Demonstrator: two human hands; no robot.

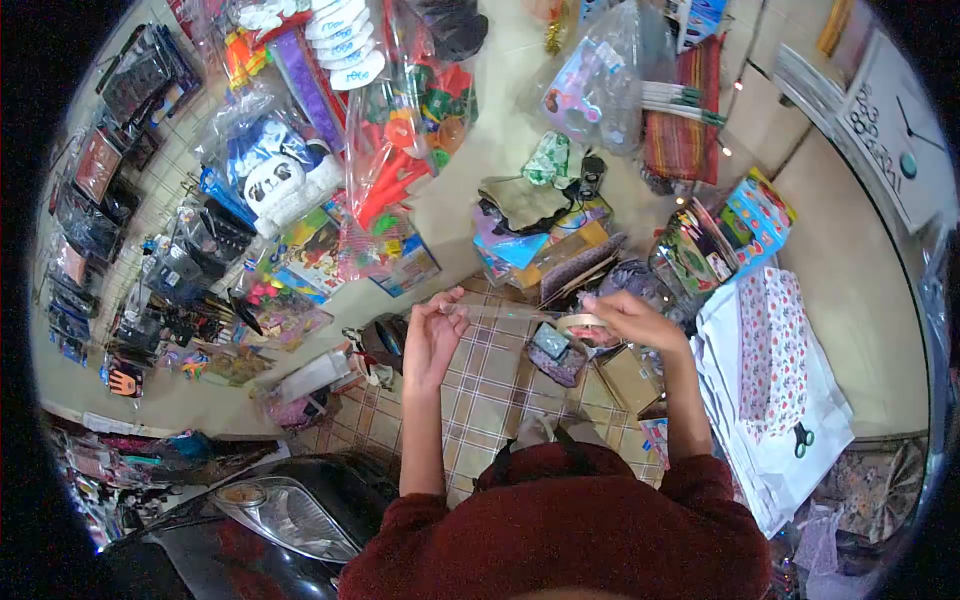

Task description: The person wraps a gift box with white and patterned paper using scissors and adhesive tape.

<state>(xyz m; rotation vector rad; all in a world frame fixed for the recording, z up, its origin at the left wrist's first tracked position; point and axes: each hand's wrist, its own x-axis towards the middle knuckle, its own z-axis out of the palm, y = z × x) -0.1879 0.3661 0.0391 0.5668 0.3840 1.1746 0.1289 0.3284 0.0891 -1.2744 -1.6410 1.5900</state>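
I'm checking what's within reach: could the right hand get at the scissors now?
Probably yes, if it lets go first: the right hand holds a roll of tape, but the scissors lie uncovered on the white sheet on its side.

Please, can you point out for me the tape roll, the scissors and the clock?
Tape roll (581, 320): head view, on its upper rim.
Scissors (805, 438): head view, on the green handles.
Clock (908, 133): head view, on its face.
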